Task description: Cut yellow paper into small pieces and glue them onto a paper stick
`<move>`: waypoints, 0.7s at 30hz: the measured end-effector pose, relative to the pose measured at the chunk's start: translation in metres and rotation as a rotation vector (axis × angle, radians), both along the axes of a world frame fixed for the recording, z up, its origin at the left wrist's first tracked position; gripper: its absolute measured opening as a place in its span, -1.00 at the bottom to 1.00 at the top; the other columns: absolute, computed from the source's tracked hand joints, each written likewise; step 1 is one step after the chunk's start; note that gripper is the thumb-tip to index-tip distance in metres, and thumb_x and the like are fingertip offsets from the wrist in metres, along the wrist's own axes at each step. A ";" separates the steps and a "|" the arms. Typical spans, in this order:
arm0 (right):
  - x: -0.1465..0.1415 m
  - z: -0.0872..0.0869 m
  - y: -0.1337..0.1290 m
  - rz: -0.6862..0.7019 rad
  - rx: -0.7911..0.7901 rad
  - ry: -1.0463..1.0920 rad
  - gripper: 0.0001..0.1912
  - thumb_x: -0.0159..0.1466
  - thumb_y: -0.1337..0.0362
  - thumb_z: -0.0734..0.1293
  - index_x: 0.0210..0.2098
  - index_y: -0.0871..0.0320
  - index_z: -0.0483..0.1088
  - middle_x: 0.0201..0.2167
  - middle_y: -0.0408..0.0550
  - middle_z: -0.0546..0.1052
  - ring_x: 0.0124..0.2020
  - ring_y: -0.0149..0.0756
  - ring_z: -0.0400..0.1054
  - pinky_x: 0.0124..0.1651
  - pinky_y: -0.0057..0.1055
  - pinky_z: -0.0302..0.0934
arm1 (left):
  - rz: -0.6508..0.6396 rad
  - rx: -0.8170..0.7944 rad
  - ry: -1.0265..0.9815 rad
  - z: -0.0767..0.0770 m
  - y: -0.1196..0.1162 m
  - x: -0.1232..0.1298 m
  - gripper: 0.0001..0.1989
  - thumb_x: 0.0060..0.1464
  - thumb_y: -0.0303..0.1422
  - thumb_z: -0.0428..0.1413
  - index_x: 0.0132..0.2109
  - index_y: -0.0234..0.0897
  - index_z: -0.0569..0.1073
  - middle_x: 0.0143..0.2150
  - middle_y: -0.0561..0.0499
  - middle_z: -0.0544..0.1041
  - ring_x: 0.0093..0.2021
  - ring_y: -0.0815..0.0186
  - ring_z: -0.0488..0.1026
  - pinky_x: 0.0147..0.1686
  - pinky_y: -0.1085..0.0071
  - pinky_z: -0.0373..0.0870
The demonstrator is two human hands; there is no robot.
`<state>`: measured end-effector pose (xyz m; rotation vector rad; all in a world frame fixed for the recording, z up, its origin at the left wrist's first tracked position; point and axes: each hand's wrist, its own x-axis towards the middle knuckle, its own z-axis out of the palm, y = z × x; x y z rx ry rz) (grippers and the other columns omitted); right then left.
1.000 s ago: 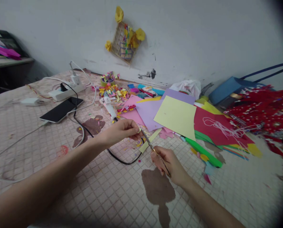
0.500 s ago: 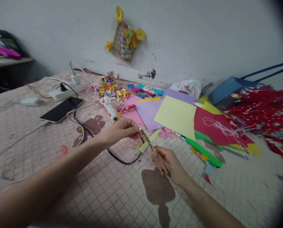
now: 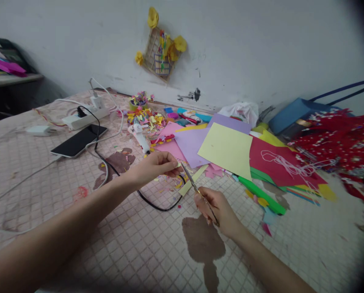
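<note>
My left hand pinches a small pale yellow piece of paper between thumb and fingertips. My right hand is wrapped round the handles of a pair of scissors, whose blades point up and left to that piece. Whether the blades touch the paper is too small to tell. Beneath the scissors a pale yellow paper strip lies on the table. Behind my hands sits a yellow sheet on top of a lilac sheet and other coloured papers.
A white glue gun lies behind my left hand, its black cable looping under my wrist. Paper scraps are heaped near the wall. At left are a phone and a power strip. A green roll lies at right.
The scissor blades and the paper piece have shifted very slightly against each other at my left fingertips. Both hands keep their hold, and everything else stays in place.
</note>
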<state>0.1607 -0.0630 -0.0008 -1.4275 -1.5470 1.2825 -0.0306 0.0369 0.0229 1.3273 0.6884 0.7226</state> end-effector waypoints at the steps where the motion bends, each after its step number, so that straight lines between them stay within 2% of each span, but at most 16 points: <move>1: 0.000 0.000 0.000 0.003 -0.005 0.012 -0.61 0.19 -0.01 0.19 -0.58 0.16 0.15 -0.75 -0.31 0.12 -0.74 -0.54 -0.03 -0.70 -0.57 -0.13 | -0.002 0.002 0.007 0.000 0.000 0.000 -0.83 -0.02 -0.33 0.13 -0.37 -0.37 0.35 -0.40 0.02 0.50 -0.38 0.44 0.43 -0.30 0.45 0.35; 6: 0.004 0.000 0.000 0.057 -0.033 0.028 -0.64 0.19 0.00 0.20 -0.52 0.18 0.21 -0.73 -0.30 0.13 -0.71 -0.53 0.01 -0.67 -0.57 -0.06 | -0.017 -0.014 0.009 0.001 0.000 0.000 -0.85 0.00 -0.35 0.12 -0.37 -0.38 0.35 -0.43 0.02 0.49 -0.40 0.45 0.43 -0.31 0.45 0.36; 12: 0.009 0.001 0.003 0.099 -0.086 0.076 -0.61 0.16 -0.03 0.21 -0.55 0.17 0.18 -0.76 -0.33 0.11 -0.76 -0.56 -0.03 -0.72 -0.60 -0.09 | -0.060 -0.072 -0.020 0.001 0.002 -0.003 -0.84 -0.03 -0.37 0.14 -0.39 -0.37 0.33 -0.43 0.03 0.50 -0.40 0.46 0.44 -0.30 0.46 0.35; 21: 0.015 0.002 0.003 0.138 -0.059 0.048 -0.61 0.21 0.01 0.18 -0.59 0.16 0.13 -0.77 -0.33 0.11 -0.77 -0.57 -0.02 -0.72 -0.60 -0.14 | -0.129 -0.097 -0.026 0.003 0.004 -0.006 -0.83 -0.03 -0.37 0.15 -0.39 -0.38 0.32 -0.44 0.03 0.50 -0.43 0.47 0.45 -0.32 0.47 0.35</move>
